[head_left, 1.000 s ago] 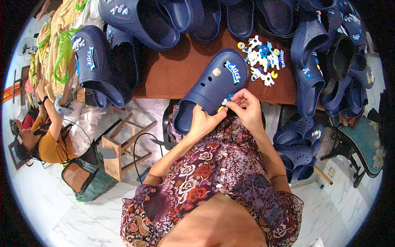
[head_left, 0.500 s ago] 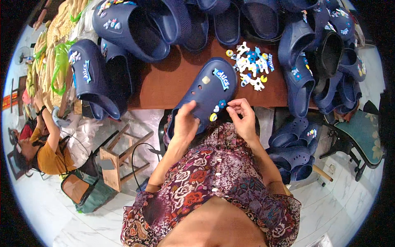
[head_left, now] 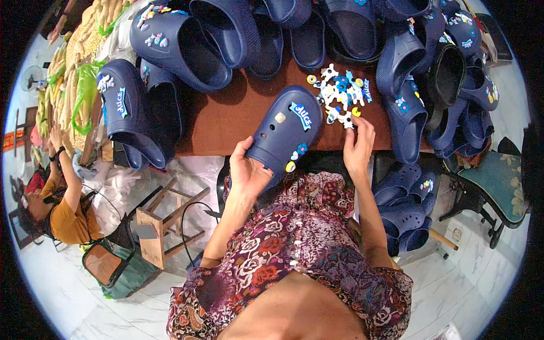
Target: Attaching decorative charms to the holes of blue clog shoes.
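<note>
A navy blue clog (head_left: 285, 134) tilts over the table's near edge, toe pointing away to the right. My left hand (head_left: 249, 174) grips its heel end, thumb on top and fingers partly hidden underneath. The clog carries a blue-and-white banner charm (head_left: 301, 116), a pale square charm (head_left: 280, 118) and a short row of flower, white and yellow charms (head_left: 297, 156) along its right side. Open holes show in its upper. At the near edge of a loose pile of white, blue and yellow charms (head_left: 341, 85), my right hand (head_left: 359, 146) reaches with thumb and forefinger slightly apart.
Several navy clogs (head_left: 181, 48) line the far side and both ends of the brown table (head_left: 215, 124). More clogs (head_left: 405, 209) are stacked below at the right, near a green chair (head_left: 496, 184). On the left are a wooden stool (head_left: 170, 218) and another person (head_left: 71, 212).
My right hand has left the clog's side and moved right and away to the charm pile. The clog has turned slightly more upright in my left hand.
</note>
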Demonstrator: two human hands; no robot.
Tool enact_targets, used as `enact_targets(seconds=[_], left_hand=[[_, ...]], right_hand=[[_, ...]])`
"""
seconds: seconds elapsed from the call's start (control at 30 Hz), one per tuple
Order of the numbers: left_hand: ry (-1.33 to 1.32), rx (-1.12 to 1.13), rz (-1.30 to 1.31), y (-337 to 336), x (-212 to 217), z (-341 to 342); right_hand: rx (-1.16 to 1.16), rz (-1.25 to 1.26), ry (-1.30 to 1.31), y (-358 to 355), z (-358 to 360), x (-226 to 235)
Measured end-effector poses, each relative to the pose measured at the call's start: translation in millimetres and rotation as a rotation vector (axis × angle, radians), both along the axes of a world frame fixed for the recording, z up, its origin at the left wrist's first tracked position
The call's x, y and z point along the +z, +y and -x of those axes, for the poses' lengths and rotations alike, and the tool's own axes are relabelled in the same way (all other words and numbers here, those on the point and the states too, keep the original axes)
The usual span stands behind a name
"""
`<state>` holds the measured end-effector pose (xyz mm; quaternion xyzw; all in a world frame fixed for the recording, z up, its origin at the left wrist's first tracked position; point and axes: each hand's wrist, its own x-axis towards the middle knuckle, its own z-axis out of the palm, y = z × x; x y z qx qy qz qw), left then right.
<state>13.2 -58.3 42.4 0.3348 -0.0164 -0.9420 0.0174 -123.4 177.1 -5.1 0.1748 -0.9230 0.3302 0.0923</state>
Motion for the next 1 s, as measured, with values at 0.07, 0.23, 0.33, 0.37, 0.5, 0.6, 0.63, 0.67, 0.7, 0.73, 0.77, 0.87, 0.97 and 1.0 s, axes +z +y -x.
enact_targets(seconds=[0.07, 0.23, 0.33, 0.37, 0.5, 0.6, 0.63, 0.67, 0.7, 0.73, 0.77, 0.87, 0.97, 1.0], left_hand=[[0.033, -0.005, -0.038, -1, -2, -3], [0.021, -0.009, -0.029, 0, -5, -5], [-0.002, -0.038, -0.005, 3, -3, -5], [-0.003, -0.031, -0.004, 4, -4, -5], [-0.005, -0.020, -0.023, 5, -2, -6], [0.001, -0.022, -0.021, 5, -2, -6], [0.005, -0.014, -0.015, 4, -2, -6], [0.008, -0.024, -0.023, 4, -1, -5], [0.007, -0.026, -0.007, 3, 1, -6], [0.005, -0.029, 0.009, 2, 4, -7], [0.003, -0.027, 0.028, 0, 4, -8], [0.015, -0.039, 0.028, 0, 5, -7], [-0.028, -0.055, 0.076, 4, 11, -5], [-0.063, -0.064, 0.104, 6, 13, -4]], right_hand=[[-0.021, 0.094, -0.007, 1, 4, 0], [-0.011, 0.072, 0.009, 14, 28, 7], [0.022, 0.021, -0.010, 20, 40, 5], [0.030, 0.022, -0.012, 18, 40, 5], [-0.034, 0.081, -0.080, 15, 40, 5], [-0.040, 0.081, -0.109, 18, 37, 8], [-0.034, 0.085, -0.106, 17, 37, 9], [-0.023, 0.070, -0.105, 18, 39, 8], [0.007, 0.041, -0.080, 18, 41, 8], [0.006, 0.049, -0.107, 19, 41, 10], [0.010, 0.060, -0.135, 15, 41, 15], [0.066, 0.040, -0.117, 17, 48, 13], [0.178, -0.051, -0.050, 19, 51, 18], [0.192, -0.104, -0.040, 20, 51, 18]])
